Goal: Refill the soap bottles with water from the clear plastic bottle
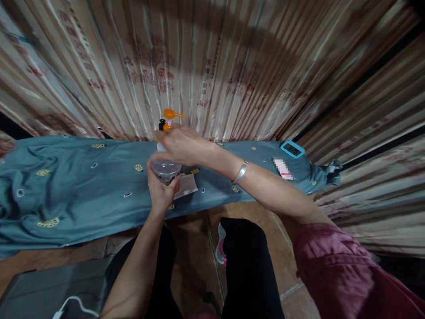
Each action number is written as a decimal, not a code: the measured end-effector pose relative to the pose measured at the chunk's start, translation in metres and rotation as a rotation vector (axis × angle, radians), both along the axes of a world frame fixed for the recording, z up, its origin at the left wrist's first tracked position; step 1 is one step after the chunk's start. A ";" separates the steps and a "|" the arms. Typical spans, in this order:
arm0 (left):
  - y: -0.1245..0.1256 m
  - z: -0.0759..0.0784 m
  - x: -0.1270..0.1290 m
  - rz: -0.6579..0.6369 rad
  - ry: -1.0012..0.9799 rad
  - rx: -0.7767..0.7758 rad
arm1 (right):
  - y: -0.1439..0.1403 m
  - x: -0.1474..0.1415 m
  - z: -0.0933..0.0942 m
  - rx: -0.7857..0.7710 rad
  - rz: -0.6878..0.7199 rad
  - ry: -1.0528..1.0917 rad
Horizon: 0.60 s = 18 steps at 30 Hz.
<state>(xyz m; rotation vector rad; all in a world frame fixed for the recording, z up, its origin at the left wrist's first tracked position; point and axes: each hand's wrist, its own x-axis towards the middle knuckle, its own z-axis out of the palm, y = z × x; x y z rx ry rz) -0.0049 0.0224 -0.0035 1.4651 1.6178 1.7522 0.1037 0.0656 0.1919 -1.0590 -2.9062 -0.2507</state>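
Note:
My left hand (pixel 161 192) is wrapped round a clear plastic cup (pixel 165 168), with dark marks low on its side. Over the cup reaches my right hand (pixel 181 144), its fingers bent; whatever they hold is hidden behind the hand. Just beyond my right hand rises an orange pump top (pixel 169 114), and the bottle below it is mostly covered. A black cap or knob (pixel 161 124) shows beside the pump. Next to my left hand a pale paper piece (pixel 187 186) lies on the cloth, with a bit of orange by my fingers.
A grey-green cloth (pixel 83 190) with pineapple prints covers the long surface. At its right end are a blue-framed digital clock (pixel 292 149) and a blurred-out pink-white item (pixel 283 169). A patterned curtain (pixel 199 66) hangs behind. A grey box-like surface with a white cable (pixel 76 299) is lower left.

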 end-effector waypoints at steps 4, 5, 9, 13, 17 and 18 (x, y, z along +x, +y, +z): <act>-0.002 0.005 0.001 0.000 0.007 -0.030 | 0.002 -0.006 0.008 -0.065 -0.053 -0.011; -0.003 0.005 0.001 -0.001 0.008 -0.038 | 0.003 -0.006 0.010 -0.083 -0.040 -0.008; -0.003 0.006 0.001 -0.001 -0.002 -0.048 | 0.007 -0.003 0.020 -0.154 0.026 0.017; -0.002 0.004 0.001 0.012 -0.026 -0.056 | 0.015 0.003 0.029 -0.255 0.059 0.162; -0.004 0.007 0.002 0.015 -0.011 -0.067 | 0.019 0.030 0.018 -0.356 0.083 0.515; -0.004 0.008 0.002 0.014 -0.005 -0.073 | 0.018 0.042 0.006 -0.391 0.077 0.617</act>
